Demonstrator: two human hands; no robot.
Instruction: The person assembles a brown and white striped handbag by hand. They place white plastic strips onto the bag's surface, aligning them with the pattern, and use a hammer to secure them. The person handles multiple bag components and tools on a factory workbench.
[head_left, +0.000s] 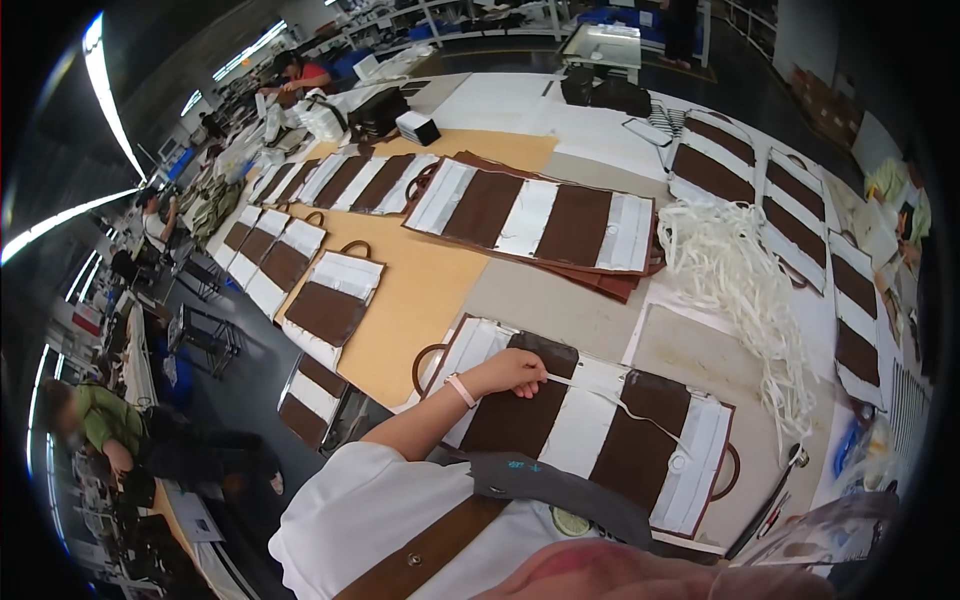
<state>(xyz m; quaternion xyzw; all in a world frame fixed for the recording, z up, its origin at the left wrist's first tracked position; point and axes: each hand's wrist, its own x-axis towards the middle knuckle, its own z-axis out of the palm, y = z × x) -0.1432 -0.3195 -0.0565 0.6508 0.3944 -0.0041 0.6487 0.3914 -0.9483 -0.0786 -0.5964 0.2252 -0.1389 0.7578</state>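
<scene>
My left hand [515,373] is closed, its fingers pinched on one end of a thin white strip [625,405]. The strip runs to the right in a loose curve across a flat bag piece [590,430] with brown and white bands. That piece lies on the table before me, with a brown loop handle [735,472] at its right end and another at its left. My left wrist wears a pale pink band [461,389]. My right hand does not show.
A tangled heap of white strips [735,270] lies to the right, beyond the bag piece. Stacked banded bag pieces [530,215] are farther back; more lie left and far right. Black-handled scissors or a similar tool [770,500] rest near right. Several people work in the background.
</scene>
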